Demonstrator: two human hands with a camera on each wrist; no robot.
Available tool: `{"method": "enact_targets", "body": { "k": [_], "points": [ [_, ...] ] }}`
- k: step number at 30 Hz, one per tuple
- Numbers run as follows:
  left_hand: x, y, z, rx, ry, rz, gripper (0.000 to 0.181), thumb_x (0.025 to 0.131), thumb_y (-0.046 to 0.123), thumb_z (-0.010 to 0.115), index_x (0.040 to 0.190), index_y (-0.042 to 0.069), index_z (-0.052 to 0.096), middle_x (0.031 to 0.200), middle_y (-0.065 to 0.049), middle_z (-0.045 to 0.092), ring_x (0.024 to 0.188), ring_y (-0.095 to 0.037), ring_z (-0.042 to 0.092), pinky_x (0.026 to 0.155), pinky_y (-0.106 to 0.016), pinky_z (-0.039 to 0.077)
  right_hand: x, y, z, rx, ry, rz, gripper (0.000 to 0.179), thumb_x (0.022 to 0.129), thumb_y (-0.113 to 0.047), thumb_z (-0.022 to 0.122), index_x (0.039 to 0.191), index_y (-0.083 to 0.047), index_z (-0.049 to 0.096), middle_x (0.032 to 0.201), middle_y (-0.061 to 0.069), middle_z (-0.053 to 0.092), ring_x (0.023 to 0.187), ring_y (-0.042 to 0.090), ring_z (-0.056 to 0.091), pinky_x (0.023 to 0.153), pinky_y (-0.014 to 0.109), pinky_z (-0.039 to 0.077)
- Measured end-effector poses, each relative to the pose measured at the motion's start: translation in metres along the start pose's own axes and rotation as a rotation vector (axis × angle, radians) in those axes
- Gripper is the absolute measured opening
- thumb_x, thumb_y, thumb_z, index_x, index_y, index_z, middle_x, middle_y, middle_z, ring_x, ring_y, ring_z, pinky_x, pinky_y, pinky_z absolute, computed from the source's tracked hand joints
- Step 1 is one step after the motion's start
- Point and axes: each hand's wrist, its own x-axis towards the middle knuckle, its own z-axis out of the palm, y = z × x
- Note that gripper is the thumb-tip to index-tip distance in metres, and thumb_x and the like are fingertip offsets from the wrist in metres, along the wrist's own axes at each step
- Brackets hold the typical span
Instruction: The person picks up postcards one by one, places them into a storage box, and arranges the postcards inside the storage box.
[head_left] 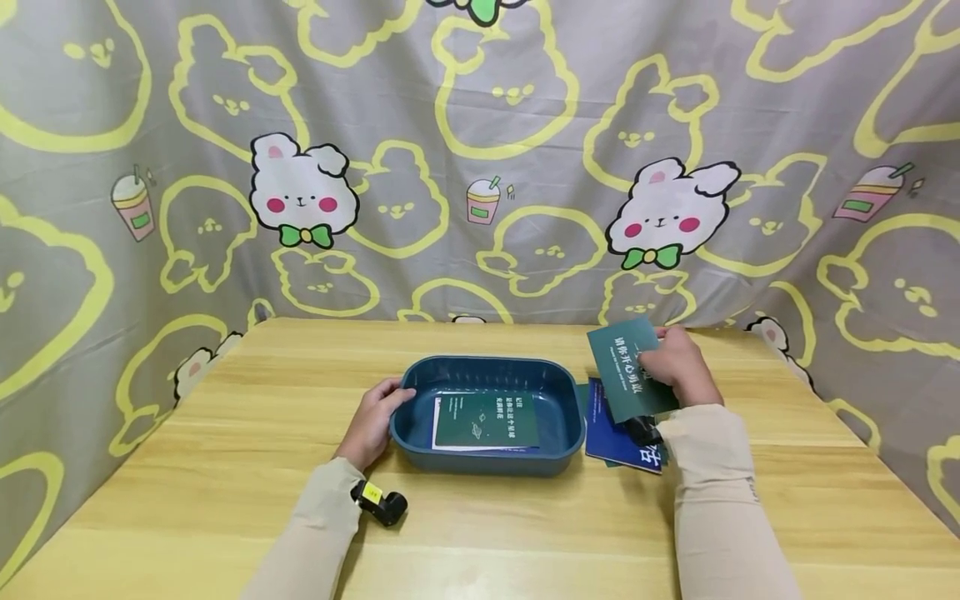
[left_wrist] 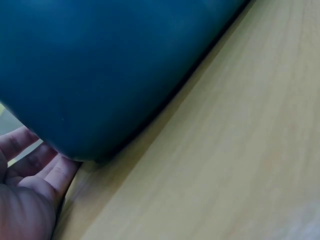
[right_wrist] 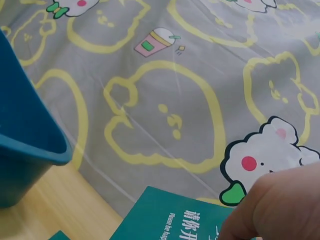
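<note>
My right hand (head_left: 681,367) pinches a dark green card (head_left: 626,375) with white lettering, thumb on its printed face. It is held tilted above a few cards on the table, among them a blue card (head_left: 611,437). In the right wrist view the thumb lies over the same green card (right_wrist: 170,217). My left hand (head_left: 372,421) grips the left end of a dark blue plastic basin (head_left: 487,462), its thumb over the rim. From the left wrist, fingers (left_wrist: 60,172) show against the basin's lower outside. Inside the basin lies a stack of cards, a green card (head_left: 487,419) on top.
A light wood table (head_left: 225,433) carries everything. Behind it and along both sides hangs a grey curtain (head_left: 420,100) with cartoon rabbits. Each wrist wears a small black camera, the left camera (head_left: 381,502) near the basin's front left corner.
</note>
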Motion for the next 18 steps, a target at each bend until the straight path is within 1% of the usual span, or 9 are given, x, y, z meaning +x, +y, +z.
{"method": "enact_targets", "body": {
  "k": [4, 6, 12, 18],
  "points": [
    [0.000, 0.000, 0.000, 0.009, 0.004, -0.009, 0.039, 0.098, 0.017, 0.053, 0.130, -0.006, 0.049, 0.133, -0.022, 0.047, 0.115, -0.031, 0.049, 0.097, -0.038, 0.045, -0.001, -0.002, 0.002, 0.014, 0.016, -0.010, 0.060, 0.090, -0.007, 0.050, 0.141, 0.006, 0.022, 0.114, 0.030, 0.041, 0.077, 0.030, 0.058, 0.057, 0.042, 0.054],
    [0.000, 0.000, 0.001, 0.009, 0.008, -0.010, 0.039, 0.098, 0.017, 0.053, 0.130, -0.005, 0.050, 0.133, -0.021, 0.048, 0.115, -0.031, 0.049, 0.097, -0.040, 0.045, -0.001, -0.003, 0.001, 0.012, 0.025, -0.028, 0.061, 0.090, -0.007, 0.051, 0.142, 0.004, 0.022, 0.113, 0.030, 0.041, 0.075, 0.030, 0.059, 0.056, 0.041, 0.054],
    [0.000, -0.004, 0.001, 0.002, 0.005, -0.010, 0.038, 0.098, 0.017, 0.053, 0.129, -0.005, 0.050, 0.132, -0.020, 0.048, 0.115, -0.030, 0.050, 0.095, -0.038, 0.046, -0.004, -0.005, -0.001, 0.017, 0.064, -0.100, 0.063, 0.087, -0.003, 0.051, 0.144, 0.001, 0.026, 0.112, 0.027, 0.045, 0.073, 0.028, 0.059, 0.055, 0.038, 0.054],
    [0.001, -0.002, 0.000, 0.001, 0.005, -0.001, 0.038, 0.098, 0.017, 0.053, 0.129, -0.005, 0.050, 0.132, -0.020, 0.049, 0.116, -0.030, 0.050, 0.096, -0.038, 0.046, -0.006, -0.013, -0.001, 0.016, 0.074, -0.149, 0.063, 0.087, -0.002, 0.051, 0.146, 0.000, 0.028, 0.118, 0.028, 0.049, 0.078, 0.029, 0.060, 0.056, 0.037, 0.054]
  ]
}}
